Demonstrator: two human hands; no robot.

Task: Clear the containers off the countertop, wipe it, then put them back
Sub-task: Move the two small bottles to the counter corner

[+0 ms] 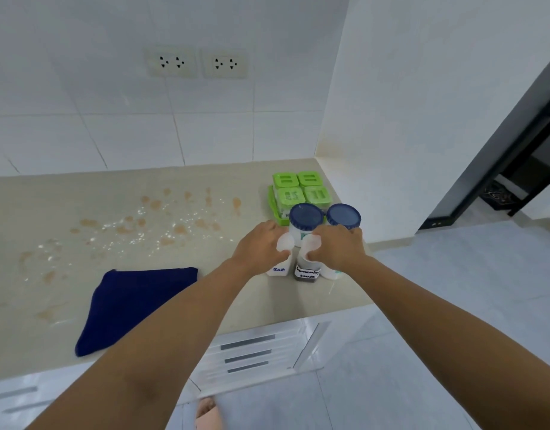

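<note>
Both hands were placed on the small bottles at the right end of the tabletop (143, 187). The left hand (261, 243) was curled around the cap of the salt bottle (279, 266); the right hand (339, 246) was wrapped on the upright sauce bottle (306, 271), directly beneath it. Both forearms were reached forward, palms down. Stains were left near the blue cloth (134, 308).
</note>
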